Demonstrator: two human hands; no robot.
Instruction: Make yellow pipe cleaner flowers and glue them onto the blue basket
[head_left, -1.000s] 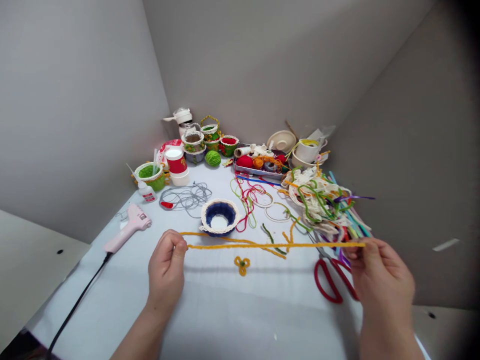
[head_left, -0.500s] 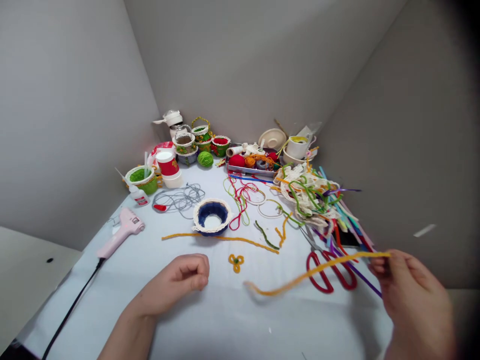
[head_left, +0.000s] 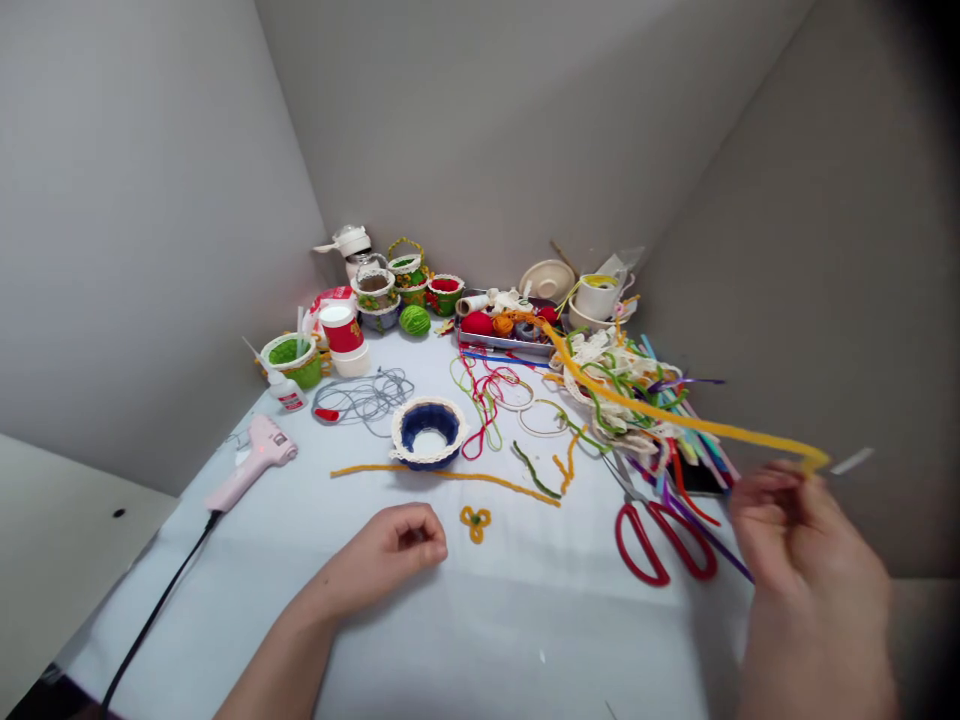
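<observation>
My right hand (head_left: 810, 560) is raised at the right, its fingers pinched on one end of a yellow pipe cleaner (head_left: 675, 415). The pipe cleaner arches away to the left over the craft pile, somewhat blurred. Resting low over the table, my left hand (head_left: 394, 555) is loosely curled with nothing visible in it. Just right of it lies a small yellow three-loop flower (head_left: 475, 523) with a green centre. Beyond the hand stands a dark blue bowl-shaped basket (head_left: 429, 434) with a white braided rim. A second yellow pipe cleaner (head_left: 495, 481) lies in front of the basket.
Red-handled scissors (head_left: 666, 540) lie near my right hand, beside a heap of lace and pipe cleaners (head_left: 615, 390). A pink glue gun (head_left: 255, 460) with a black cord is at the left. Behind are a glue bottle (head_left: 285, 391), small baskets and a yarn tray (head_left: 510, 343).
The yellow pipe cleaner has swung up from low over the table to above the scissors and heap. My right hand has risen slightly; my left hand has shifted a little right.
</observation>
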